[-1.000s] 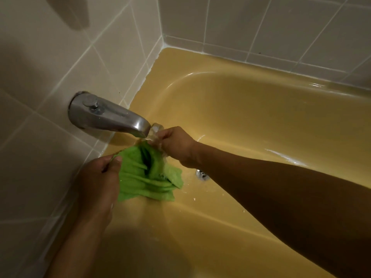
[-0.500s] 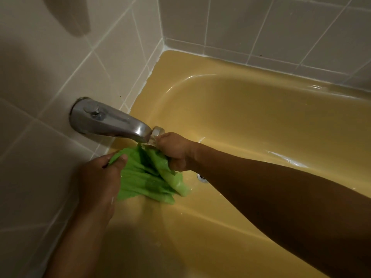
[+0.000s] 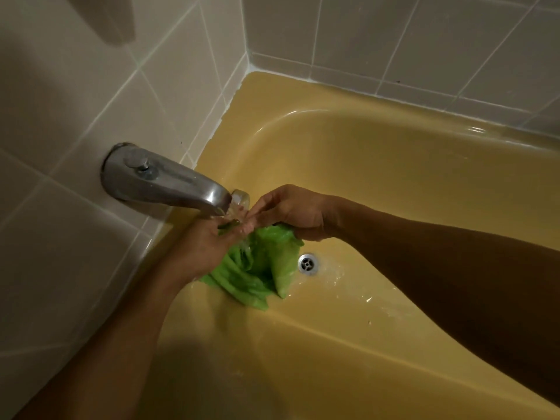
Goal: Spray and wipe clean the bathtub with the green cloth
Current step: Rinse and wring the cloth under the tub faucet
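The wet green cloth (image 3: 257,268) hangs in folds below the spout, its lower end on the floor of the yellow bathtub (image 3: 333,95). My right hand (image 3: 291,210) grips the cloth's top edge with its lower fingers, while its other fingers reach left. My left hand (image 3: 206,247) lies over the cloth with fingers stretched out in the water running from the spout, fingertips meeting those of my right hand. Whether my left hand holds any cloth underneath is hidden.
A metal spout (image 3: 163,180) juts from the tiled left wall (image 3: 60,116) with water flowing. The round drain (image 3: 308,263) sits just right of the cloth, and water spreads past it. Tiled wall (image 3: 394,40) runs behind the tub.
My left hand left the cloth's left edge and moved up under the running water. My right hand shifted slightly right, still holding the cloth, which now hangs lower beside the drain.
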The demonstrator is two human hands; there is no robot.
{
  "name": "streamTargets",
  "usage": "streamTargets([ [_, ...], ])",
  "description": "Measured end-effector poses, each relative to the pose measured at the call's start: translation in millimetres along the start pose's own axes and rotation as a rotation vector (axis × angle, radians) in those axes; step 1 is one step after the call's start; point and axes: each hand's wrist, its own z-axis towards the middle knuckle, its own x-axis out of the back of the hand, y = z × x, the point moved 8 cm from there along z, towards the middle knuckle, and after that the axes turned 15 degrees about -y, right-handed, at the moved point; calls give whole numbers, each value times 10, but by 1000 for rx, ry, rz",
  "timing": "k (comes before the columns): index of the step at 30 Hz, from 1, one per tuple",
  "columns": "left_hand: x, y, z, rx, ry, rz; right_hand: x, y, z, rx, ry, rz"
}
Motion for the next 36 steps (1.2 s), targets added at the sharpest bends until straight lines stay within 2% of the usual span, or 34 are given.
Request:
streamTargets([
  [2,-64,-29,89,18,-29,41,87,0,-53,46,40,69],
  [5,2,-15,146,-24,130,4,190,26,-117,106,100,162],
  [7,38,-30,133,-36,219,-10,210,56,-161,87,83,126],
  [8,60,-23,97,-41,266,18,213,58,-176,46,69,3],
  [11,136,-28,-61,-85,398,84,164,0,-188,-132,71,-684],
  [12,150,-22,-126,-92,425,96,142,-18,-171,-157,88,-826],
  [13,163,-27,-189,-92,448,107,134,-28,-147,-154,113,-862],
  [18,234,-101,-455,-51,562,172,55,-111,15,20,243,-592],
  [22,253,-213,-629,9,678,68,-82,-96,196,21,256,-400],
  [26,243,-237,-717,10,740,38,-163,-130,268,7,266,-468],
  [30,247,-365,-709,-7,703,-31,-182,-130,186,30,223,-498],
  [36,237,-314,-728,-2,706,-66,-106,-41,43,-90,240,-600],
])
